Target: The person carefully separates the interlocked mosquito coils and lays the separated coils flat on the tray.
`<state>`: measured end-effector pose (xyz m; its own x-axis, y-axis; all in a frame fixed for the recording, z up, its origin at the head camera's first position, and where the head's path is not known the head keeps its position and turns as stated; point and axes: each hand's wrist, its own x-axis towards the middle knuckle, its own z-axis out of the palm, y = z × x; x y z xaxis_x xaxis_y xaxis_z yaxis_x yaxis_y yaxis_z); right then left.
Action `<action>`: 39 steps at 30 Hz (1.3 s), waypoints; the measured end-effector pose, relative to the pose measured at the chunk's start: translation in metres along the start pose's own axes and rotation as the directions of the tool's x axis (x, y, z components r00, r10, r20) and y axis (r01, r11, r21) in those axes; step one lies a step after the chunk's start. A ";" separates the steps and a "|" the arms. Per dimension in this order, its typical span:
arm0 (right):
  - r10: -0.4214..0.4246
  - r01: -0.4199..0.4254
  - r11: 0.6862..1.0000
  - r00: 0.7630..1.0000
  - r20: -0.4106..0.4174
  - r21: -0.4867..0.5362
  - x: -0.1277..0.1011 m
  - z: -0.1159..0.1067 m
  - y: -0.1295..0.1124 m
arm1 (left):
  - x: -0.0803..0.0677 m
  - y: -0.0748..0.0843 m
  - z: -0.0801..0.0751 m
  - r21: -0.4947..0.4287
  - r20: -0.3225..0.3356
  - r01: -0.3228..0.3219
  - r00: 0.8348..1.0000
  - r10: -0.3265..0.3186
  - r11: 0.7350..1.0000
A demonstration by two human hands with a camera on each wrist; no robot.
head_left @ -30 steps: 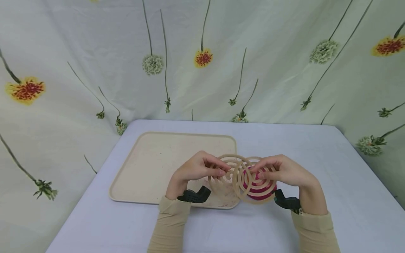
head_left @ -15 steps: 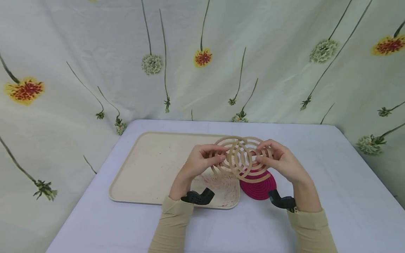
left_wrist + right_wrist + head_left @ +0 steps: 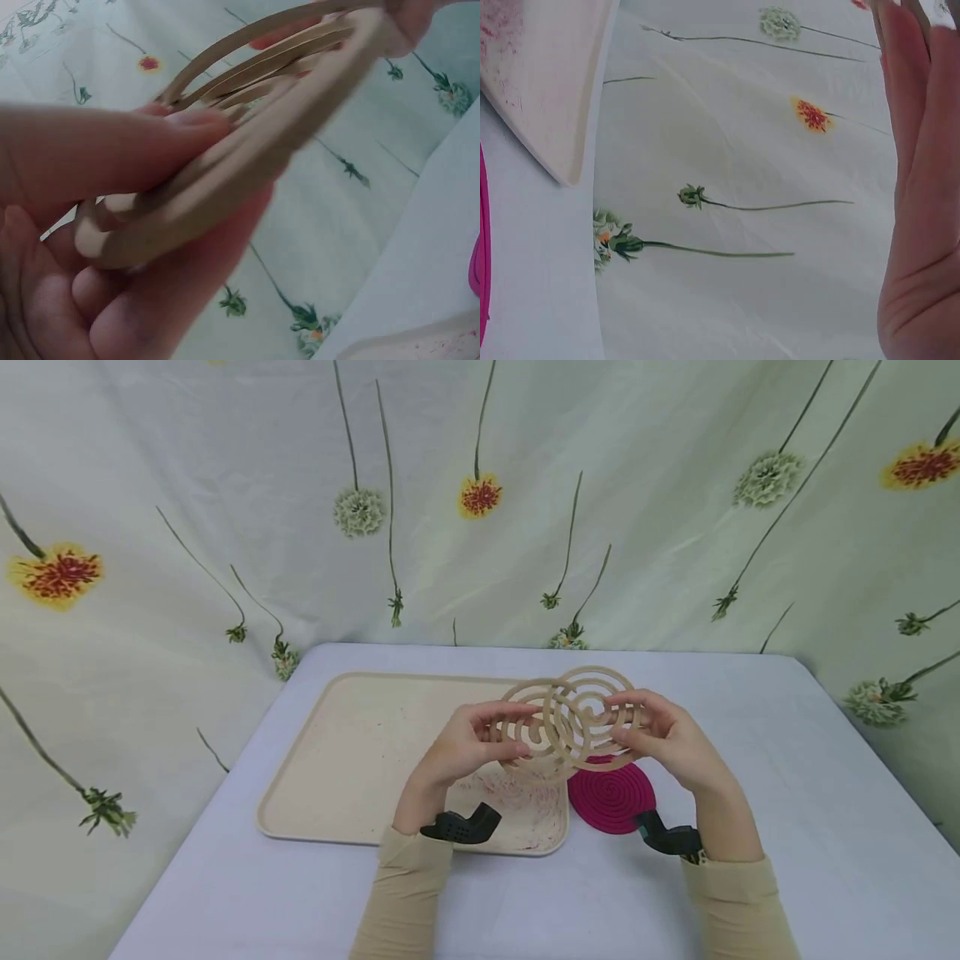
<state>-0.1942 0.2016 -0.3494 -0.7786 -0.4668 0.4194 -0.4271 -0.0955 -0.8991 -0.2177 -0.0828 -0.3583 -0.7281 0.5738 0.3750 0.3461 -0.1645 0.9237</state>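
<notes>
- Left of centre, a beige tray (image 3: 352, 760) lies on the desk (image 3: 750, 777).
- At mid-frame, the left hand (image 3: 468, 747) pinches one tan spiral coil (image 3: 528, 731).
- Overlapping it, a second spiral coil (image 3: 596, 706) is pinched by the right hand (image 3: 663, 739).
- Below them, a pink coil (image 3: 611, 797) lies flat on the desk.

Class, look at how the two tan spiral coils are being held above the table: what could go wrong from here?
1. The tan coils are thin and interlocked; the left hand and right hand pinch opposite edges, so twisting may snap a ring.
2. If a piece drops, it could land on the pink coil below, or on the tray.
</notes>
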 end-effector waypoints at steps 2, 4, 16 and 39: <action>0.036 -0.034 0.998 0.998 0.044 -0.048 -0.004 -0.005 -0.002 | -0.004 0.001 -0.005 0.071 0.065 0.017 0.998 -0.021 0.997; 0.080 -0.073 0.993 0.993 0.084 -0.088 -0.006 -0.009 -0.004 | -0.007 0.003 -0.009 0.109 0.127 0.036 0.991 -0.049 0.993; 0.169 -0.127 0.969 0.967 0.190 -0.212 -0.011 -0.012 -0.007 | -0.011 0.008 -0.013 0.108 0.343 0.085 0.932 -0.117 0.991; -0.037 0.069 0.994 0.940 -0.340 0.081 0.010 0.021 -0.001 | 0.001 0.007 0.006 -0.055 -0.231 -0.105 0.969 0.090 0.993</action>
<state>-0.1919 0.1783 -0.3465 -0.8722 -0.1357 0.4700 -0.4409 -0.1980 -0.8754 -0.2129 -0.0787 -0.3518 -0.8110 0.3559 0.4643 0.3874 -0.2680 0.8821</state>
